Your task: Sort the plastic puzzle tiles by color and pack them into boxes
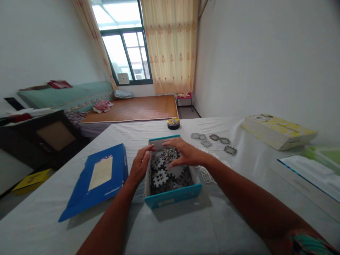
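Observation:
A teal cardboard box (174, 196) stands on the table in front of me, holding many flat grey notched puzzle-like pieces (160, 178). My left hand (140, 163) lies along the box's left wall, its fingers stretched out over the rim. Over the far half of the box, my right hand (183, 152) reaches in from the right. Its thumb and fingers are spread apart above the pieces, and no piece shows between them. Part of the contents is hidden beneath that hand.
Left of the box lies a blue box lid (119, 170). Loose grey pieces (224, 141) and white lacy pieces (207, 176) are on the white tablecloth to the right. A round tin (173, 123) stands behind; a yellow box (278, 131) and white box (310, 180) sit far right.

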The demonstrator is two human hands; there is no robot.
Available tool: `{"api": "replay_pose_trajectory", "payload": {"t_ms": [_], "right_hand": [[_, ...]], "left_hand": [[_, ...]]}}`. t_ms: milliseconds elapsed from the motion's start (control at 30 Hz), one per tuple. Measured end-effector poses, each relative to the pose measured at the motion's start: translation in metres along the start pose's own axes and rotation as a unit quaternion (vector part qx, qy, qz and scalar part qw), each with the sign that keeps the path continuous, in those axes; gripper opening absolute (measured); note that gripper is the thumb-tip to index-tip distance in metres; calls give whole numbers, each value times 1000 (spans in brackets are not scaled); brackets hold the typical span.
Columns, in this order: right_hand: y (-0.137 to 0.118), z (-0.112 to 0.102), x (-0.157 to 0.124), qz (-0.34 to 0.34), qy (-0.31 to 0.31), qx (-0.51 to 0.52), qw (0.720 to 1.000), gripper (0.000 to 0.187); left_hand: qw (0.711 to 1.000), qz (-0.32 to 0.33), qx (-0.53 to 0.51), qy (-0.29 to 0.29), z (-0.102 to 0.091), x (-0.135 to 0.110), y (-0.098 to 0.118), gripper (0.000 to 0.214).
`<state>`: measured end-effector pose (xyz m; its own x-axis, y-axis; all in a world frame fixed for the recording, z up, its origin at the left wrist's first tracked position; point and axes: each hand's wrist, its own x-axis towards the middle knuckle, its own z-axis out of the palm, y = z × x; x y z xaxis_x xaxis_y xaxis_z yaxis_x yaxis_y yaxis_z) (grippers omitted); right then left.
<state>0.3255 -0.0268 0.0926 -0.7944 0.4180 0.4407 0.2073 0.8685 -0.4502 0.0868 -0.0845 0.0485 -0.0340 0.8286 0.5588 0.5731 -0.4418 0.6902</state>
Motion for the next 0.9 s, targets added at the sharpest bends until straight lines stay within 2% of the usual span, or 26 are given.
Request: {"api": "replay_pose_trajectory", "payload": {"t_ms": [133,200,233,333,400,467,533,633,733,833,900], "right_hand": [[2,-19,-7,-27,-55,-6,998,85],[6,-23,-7,-31,-32,-32,998,86],[12,-25,-7,-14,-4,-48,999,79],[46,-32,-6,123,86,-111,982,45],[76,-32,-7,219,69,-165,959,36],[100,-24,-8,259,-7,-195,946,39],[116,-11,-8,250,-73,-196,945,46],[128,1,-7,227,-119,-185,949,52],[142,-6,-8,252,-101,-189,944,57],[162,-29,-13,321,-44,-229,918,59],[177,-43,-17,352,-28,-247,902,60]], "left_hand": [[1000,5,3,-3,0,1,2,37],[1000,8,4,-2,0,1,3,37],[1000,10,5,-3,0,1,3,37],[1000,14,9,-9,-1,1,2,36],[1000,18,11,-15,-1,1,1,36],[1000,24,13,-14,-1,2,0,35],[999,29,14,-12,-1,2,0,35],[999,29,16,-10,-1,2,0,35],[999,31,15,-13,-1,2,0,35],[999,35,13,-14,-1,2,-1,34],[999,36,15,-16,-1,3,-1,34]]}}
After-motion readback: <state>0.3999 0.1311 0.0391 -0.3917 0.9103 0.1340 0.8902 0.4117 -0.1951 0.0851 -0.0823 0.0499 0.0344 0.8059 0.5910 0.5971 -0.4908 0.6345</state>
